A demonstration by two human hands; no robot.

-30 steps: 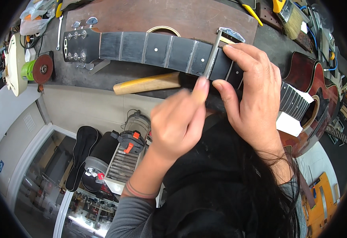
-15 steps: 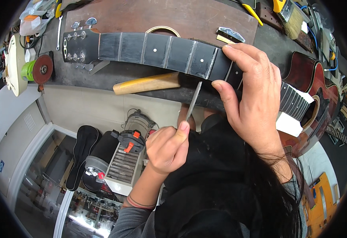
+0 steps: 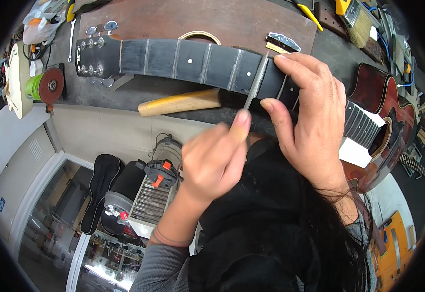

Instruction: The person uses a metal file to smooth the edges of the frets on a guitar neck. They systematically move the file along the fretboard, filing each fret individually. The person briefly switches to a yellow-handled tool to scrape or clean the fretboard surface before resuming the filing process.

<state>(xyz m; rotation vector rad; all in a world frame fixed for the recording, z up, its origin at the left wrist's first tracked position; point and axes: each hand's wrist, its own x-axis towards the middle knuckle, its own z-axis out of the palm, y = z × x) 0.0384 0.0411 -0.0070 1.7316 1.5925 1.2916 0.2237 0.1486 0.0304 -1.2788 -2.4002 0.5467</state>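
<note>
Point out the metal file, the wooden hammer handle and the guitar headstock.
metal file (image 3: 255, 82), head view, middle of the blade.
wooden hammer handle (image 3: 178, 102), head view, mid-shaft.
guitar headstock (image 3: 97, 56), head view, black face between tuners.

Black fretboard (image 3: 193, 61) with white dots, red-brown guitar body (image 3: 392, 109), yellow-tan hammer handle (image 3: 181, 102)

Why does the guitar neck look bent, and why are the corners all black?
Head view: the fisheye lens bows the straight guitar neck and the bench edge toward the rim, and its round image leaves the corners black. The left hand looks slightly soft; light is even, without harsh glare.
</note>
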